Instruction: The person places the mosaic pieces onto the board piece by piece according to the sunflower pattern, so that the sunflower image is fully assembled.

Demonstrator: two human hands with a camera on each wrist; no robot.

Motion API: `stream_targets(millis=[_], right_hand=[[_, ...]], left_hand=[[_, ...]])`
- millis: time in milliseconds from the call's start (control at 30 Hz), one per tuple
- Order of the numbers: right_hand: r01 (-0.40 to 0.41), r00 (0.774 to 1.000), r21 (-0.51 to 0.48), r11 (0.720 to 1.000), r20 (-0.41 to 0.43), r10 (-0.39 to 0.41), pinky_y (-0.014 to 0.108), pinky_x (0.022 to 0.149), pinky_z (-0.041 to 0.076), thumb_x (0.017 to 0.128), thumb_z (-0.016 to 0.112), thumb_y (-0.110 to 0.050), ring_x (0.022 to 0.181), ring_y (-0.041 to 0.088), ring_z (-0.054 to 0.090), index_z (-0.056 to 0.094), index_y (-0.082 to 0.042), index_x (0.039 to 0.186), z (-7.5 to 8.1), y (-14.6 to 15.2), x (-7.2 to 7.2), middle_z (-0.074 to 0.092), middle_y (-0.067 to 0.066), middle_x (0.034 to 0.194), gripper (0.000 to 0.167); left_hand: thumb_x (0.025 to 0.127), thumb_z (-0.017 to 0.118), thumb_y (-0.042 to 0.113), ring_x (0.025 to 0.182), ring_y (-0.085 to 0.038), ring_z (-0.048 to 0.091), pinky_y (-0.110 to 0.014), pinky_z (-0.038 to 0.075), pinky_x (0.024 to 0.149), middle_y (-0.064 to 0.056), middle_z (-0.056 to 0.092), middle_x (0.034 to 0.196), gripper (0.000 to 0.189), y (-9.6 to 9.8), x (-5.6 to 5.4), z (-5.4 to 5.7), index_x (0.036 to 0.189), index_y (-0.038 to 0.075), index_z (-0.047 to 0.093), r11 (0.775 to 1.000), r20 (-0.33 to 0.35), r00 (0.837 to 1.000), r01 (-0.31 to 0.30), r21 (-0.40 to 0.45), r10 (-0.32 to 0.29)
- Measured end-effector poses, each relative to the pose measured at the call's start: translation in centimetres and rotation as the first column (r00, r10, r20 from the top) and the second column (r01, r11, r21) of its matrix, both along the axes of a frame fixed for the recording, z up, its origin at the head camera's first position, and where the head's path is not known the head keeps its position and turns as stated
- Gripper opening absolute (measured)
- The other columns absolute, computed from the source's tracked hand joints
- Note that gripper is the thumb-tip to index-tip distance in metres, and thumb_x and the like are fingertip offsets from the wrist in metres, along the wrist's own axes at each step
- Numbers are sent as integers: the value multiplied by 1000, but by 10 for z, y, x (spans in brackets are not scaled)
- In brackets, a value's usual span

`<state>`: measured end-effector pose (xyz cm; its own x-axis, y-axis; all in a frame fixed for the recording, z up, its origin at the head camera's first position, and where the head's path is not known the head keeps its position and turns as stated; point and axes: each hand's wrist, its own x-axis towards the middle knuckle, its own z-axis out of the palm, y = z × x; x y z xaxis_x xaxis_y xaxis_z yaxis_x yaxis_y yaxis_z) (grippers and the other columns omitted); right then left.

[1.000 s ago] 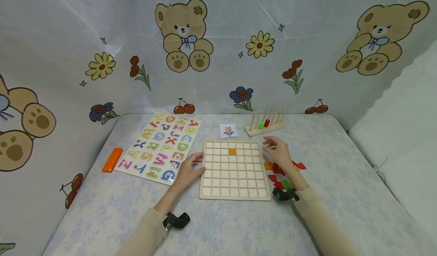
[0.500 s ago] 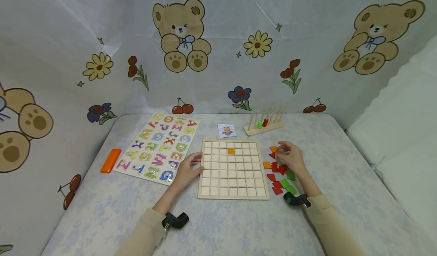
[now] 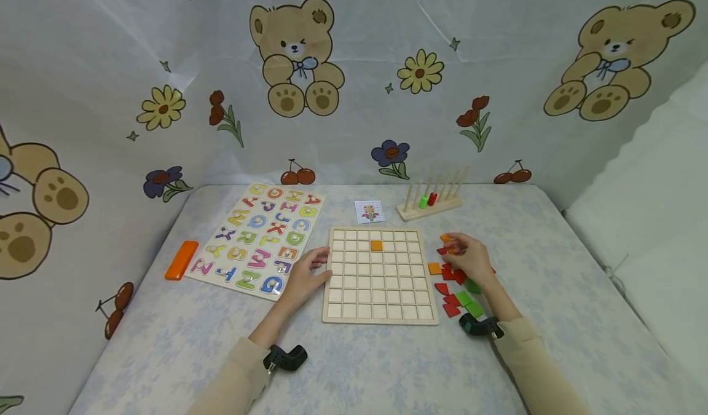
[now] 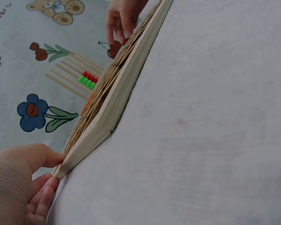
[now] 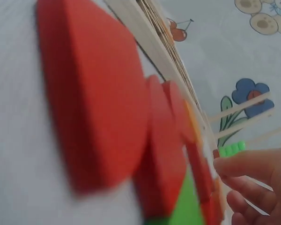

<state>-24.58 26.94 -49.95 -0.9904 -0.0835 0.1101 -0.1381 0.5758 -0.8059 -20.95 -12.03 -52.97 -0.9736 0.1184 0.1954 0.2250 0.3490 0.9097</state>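
My left hand (image 3: pixel 303 278) grips the left edge of a pale wooden grid board (image 3: pixel 378 323), thumb at the top edge and fingers against the side. In the left wrist view, the thumb and fingers of this hand (image 4: pixel 28 176) meet at the board's corner. One orange square tile (image 3: pixel 376 245) sits in a cell of the board's second row. Right of the board, my right hand (image 3: pixel 469 258) has its thumb and fingertips curled round an orange tile (image 3: pixel 450 251) lying among loose pieces, largely covered by the fingers. Red pieces (image 5: pixel 91 93) fill the foreground of the right wrist view.
Red, green and orange pieces (image 3: pixel 463 299) lie loose right of the board. Behind it are a pattern card (image 3: pixel 369 212) and a peg stand (image 3: pixel 429 208) with green and red beads. An alphabet puzzle board (image 3: pixel 260 240) and an orange block (image 3: pixel 182 260) lie on the left.
My right hand has moved from beside the board's right edge rightward to the loose pieces, where a farther orange tile has shifted slightly back. My left hand stays on the board's edge.
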Motion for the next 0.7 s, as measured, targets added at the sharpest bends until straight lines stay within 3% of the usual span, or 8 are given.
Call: stream_targets(millis=[167,233,433,700], right_hand=[[-81,995,-18,997,-59,80,11,70,51,85,71,4,91,34,66,57,10,130,10,-31,-9,69,29,109,47],[-136,990,-49,989,-47,134,12,76,52,85,70,5,96,39,66,57,9,130,11,-47,-14,69,29,110,47],[-259,966,-56,964,-14,259,20,75,55,84,70,8,94,38,67,56,11,131,9,-87,-27,70,28,108,49],[-312,950,-40,949,-38,310,19,70,52,82,68,13,86,33,66,55,13,131,4,-102,-34,71,28,105,51]], left_hand=[[84,72,-2,110,-29,62,-41,53,99,-17,63,129,51,-3,1,2,133,-2,58,1000,-6,1000,0,-12,0],[83,72,-2,109,-29,63,-38,53,98,-18,63,129,51,-3,1,1,133,-2,58,1000,-11,1000,0,-14,0],[83,72,-3,109,-30,63,-35,53,98,-19,63,129,51,-2,1,0,132,-3,58,1000,-10,1000,13,3,-12],[83,72,-4,108,-29,63,-36,54,97,-18,63,128,51,0,-1,-1,132,-3,59,1000,-20,1000,4,-15,-4]])
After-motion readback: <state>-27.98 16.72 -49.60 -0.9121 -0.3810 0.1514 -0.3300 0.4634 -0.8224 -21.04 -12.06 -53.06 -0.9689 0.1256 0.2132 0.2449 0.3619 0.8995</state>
